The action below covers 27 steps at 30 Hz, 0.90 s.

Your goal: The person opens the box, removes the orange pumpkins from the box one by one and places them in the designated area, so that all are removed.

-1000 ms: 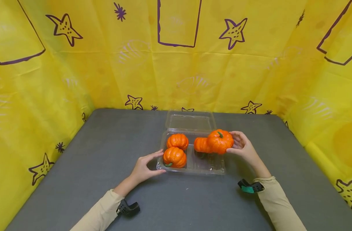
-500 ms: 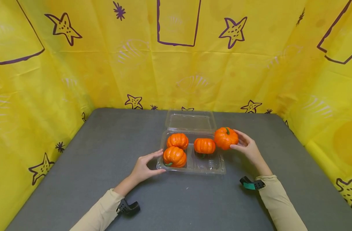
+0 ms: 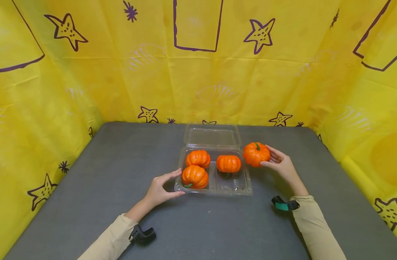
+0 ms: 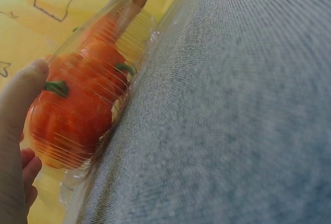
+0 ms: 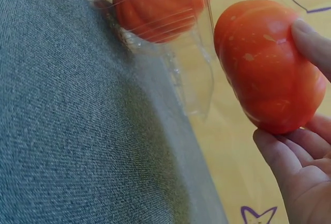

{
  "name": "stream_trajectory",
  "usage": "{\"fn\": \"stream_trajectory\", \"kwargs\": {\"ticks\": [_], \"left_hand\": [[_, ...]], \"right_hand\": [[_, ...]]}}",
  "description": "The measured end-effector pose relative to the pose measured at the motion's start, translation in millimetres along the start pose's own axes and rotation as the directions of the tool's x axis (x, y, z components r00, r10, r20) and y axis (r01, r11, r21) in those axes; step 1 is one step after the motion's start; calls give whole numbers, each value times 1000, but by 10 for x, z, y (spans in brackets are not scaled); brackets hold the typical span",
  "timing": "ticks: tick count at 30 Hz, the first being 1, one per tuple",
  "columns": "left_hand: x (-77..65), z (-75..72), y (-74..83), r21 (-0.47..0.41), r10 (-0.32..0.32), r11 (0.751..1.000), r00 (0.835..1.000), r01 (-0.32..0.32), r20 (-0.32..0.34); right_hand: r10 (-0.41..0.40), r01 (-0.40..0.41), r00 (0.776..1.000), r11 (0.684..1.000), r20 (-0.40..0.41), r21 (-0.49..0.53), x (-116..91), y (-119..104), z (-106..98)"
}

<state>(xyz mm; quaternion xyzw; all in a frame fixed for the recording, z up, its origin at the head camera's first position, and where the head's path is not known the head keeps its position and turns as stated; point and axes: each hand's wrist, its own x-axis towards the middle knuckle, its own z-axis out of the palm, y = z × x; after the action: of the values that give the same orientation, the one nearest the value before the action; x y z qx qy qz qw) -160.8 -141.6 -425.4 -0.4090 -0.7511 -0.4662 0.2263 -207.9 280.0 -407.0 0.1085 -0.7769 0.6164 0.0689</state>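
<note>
A clear plastic clamshell container (image 3: 231,192) lies on the grey table with its lid (image 3: 213,136) folded back. In its left compartment are two small orange pumpkins, a rear pumpkin (image 3: 197,159) and a front pumpkin (image 3: 195,177) with a green stem. Another pumpkin (image 3: 229,164) sits on its side at the back of the right compartment. My left hand (image 3: 160,189) touches the container's left side, thumb and forefinger spread around the corner. Just right of the container, my right hand (image 3: 281,167) holds a fourth pumpkin (image 5: 266,66) between thumb and fingers, stem up in the head view.
Yellow cloth (image 3: 185,83) with dark star drawings surrounds the table on the back and sides. The grey tabletop (image 3: 127,155) extends to both sides of the container. A black strap (image 3: 284,204) with green tape is on the right wrist, and another black strap (image 3: 142,234) on the left.
My right hand has moved the held pumpkin right, from over the container's right compartment to beside it, uncovering the pumpkin there. The left hand stays at the container's left side.
</note>
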Motion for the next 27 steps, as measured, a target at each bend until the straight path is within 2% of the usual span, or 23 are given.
{"fn": "stream_trajectory", "kwargs": {"ticks": [9, 16, 27], "left_hand": [[13, 6, 19, -35, 0, 999, 1000, 0, -4], [7, 13, 20, -26, -20, 999, 1000, 19, -11], [-3, 15, 0, -22, -11, 1000, 1000, 10, -19]], "right_hand": [[-10, 10, 1000, 1000, -9, -15, 0, 34, -29], [8, -8, 1000, 1000, -7, -12, 7, 43, -40], [17, -18, 1000, 1000, -25, -26, 14, 100, -71]]}}
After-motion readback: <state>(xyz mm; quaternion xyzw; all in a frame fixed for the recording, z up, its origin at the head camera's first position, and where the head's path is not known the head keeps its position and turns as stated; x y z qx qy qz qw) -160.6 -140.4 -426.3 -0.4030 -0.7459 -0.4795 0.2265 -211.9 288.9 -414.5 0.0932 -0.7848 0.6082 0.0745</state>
